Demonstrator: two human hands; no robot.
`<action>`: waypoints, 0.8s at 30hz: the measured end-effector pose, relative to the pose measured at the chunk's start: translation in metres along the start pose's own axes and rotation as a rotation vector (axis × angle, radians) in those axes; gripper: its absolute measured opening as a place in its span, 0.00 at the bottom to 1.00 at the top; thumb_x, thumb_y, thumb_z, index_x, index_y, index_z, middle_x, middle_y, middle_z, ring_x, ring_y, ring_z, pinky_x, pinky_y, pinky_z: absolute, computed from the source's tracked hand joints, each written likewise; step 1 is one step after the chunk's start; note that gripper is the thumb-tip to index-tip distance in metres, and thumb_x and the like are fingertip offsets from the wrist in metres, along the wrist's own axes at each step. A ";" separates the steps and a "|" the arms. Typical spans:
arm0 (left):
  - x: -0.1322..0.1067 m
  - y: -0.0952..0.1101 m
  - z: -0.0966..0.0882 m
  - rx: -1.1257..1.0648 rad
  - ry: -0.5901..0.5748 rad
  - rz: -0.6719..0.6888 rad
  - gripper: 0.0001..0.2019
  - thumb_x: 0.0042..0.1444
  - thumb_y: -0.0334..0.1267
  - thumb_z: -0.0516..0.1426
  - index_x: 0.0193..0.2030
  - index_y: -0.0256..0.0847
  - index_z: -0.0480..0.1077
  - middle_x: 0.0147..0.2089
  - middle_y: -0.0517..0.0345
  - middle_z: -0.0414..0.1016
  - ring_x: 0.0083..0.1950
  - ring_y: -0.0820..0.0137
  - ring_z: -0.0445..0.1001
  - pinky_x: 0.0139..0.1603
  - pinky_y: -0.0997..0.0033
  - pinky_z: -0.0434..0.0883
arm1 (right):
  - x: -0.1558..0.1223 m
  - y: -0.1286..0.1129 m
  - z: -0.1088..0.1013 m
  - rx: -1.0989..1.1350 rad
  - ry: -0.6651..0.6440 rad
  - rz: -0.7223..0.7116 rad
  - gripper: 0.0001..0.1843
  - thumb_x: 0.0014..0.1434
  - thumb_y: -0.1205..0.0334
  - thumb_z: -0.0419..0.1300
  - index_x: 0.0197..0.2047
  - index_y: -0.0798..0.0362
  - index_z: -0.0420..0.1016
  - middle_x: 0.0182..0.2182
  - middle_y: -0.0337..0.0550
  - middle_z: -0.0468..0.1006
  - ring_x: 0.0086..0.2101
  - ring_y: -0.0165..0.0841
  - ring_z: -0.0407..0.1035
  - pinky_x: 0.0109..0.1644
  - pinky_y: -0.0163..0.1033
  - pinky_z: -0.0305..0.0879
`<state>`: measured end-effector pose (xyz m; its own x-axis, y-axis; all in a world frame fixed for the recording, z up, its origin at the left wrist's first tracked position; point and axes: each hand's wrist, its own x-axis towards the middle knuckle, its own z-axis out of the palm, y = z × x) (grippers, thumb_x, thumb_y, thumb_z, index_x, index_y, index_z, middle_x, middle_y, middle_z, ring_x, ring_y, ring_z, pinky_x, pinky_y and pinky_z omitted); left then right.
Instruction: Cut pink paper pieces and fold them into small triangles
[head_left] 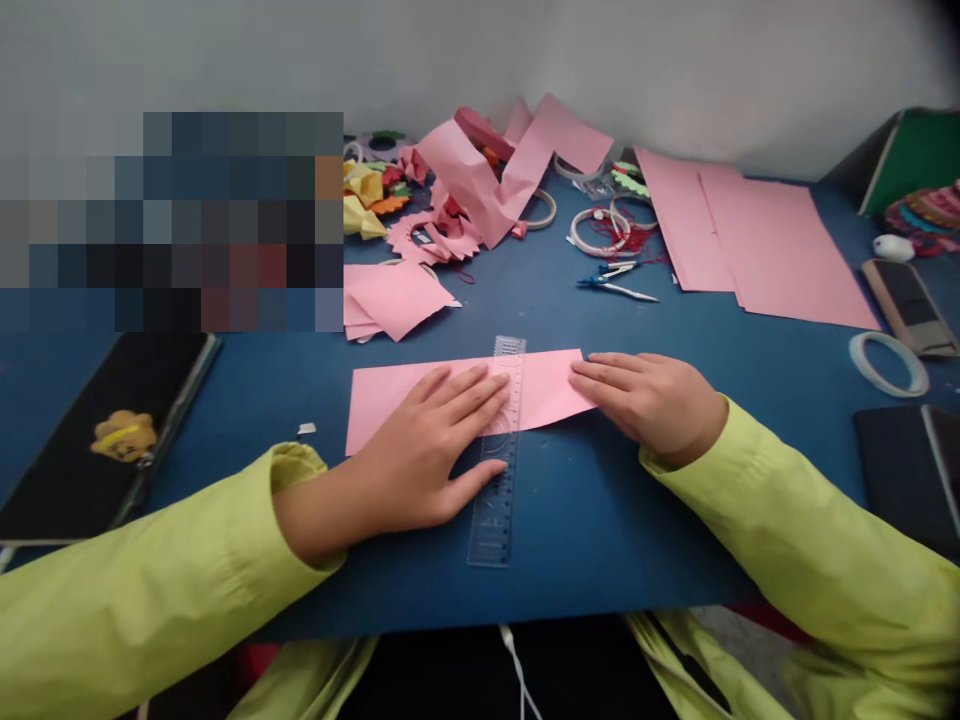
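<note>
Head view: how many things are touched here?

– Two: one pink paper strip near the middle of the table, and one clear ruler lying across it.

– And the left hand?

– Its fingers are straight, unclenched, resting on both.

– And the right hand?

– Its fingers touch the strip's right end; whether they pinch it, I cannot tell. One compass lies farther back.
</note>
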<state>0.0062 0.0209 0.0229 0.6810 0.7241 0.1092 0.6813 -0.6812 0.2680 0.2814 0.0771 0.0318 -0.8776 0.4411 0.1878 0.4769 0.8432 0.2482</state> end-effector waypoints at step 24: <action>0.007 -0.007 0.007 0.043 -0.007 -0.045 0.33 0.62 0.53 0.48 0.67 0.30 0.53 0.70 0.46 0.51 0.71 0.58 0.50 0.71 0.56 0.40 | 0.007 -0.008 -0.020 -0.006 -0.062 -0.008 0.20 0.62 0.76 0.45 0.46 0.61 0.77 0.47 0.52 0.78 0.42 0.40 0.75 0.33 0.41 0.72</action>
<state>0.0078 0.0302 0.0154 0.6513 0.7533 0.0917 0.7219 -0.6523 0.2310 0.2722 0.0673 0.0499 -0.8828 0.4526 0.1261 0.4697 0.8450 0.2555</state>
